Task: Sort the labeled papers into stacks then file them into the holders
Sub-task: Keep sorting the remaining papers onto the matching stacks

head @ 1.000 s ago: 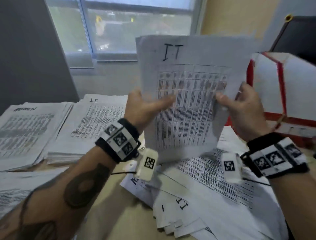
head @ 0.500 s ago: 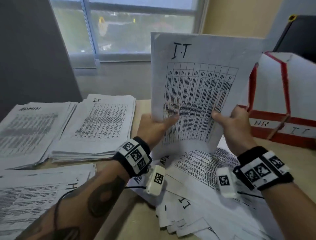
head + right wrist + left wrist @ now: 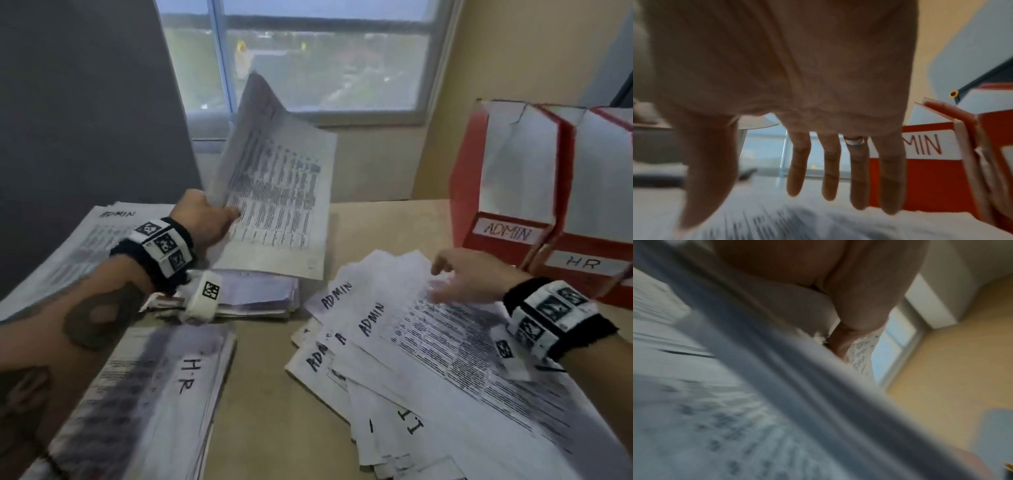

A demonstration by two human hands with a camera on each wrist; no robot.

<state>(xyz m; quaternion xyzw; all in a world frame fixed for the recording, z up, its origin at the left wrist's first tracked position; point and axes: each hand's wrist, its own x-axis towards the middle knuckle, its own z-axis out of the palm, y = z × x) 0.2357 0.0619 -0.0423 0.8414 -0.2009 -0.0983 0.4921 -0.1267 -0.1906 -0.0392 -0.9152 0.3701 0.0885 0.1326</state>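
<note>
Left hand (image 3: 202, 219) pinches one printed sheet (image 3: 274, 202), tilted above the centre stack (image 3: 253, 294). Right hand (image 3: 469, 277), fingers straight and holding nothing, over the loose papers (image 3: 428, 359) at lower right. Red holders (image 3: 513, 192) at right edge.

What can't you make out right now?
- Label on the sheet held by the left hand: tilted and blurred in the head view.
- Label of the stack beneath it: covered by the sheet.
- Left wrist view: motion blur, print unreadable.
- Third holder: cut off by the right edge.
- Right hand: contact with the papers unclear.
</note>
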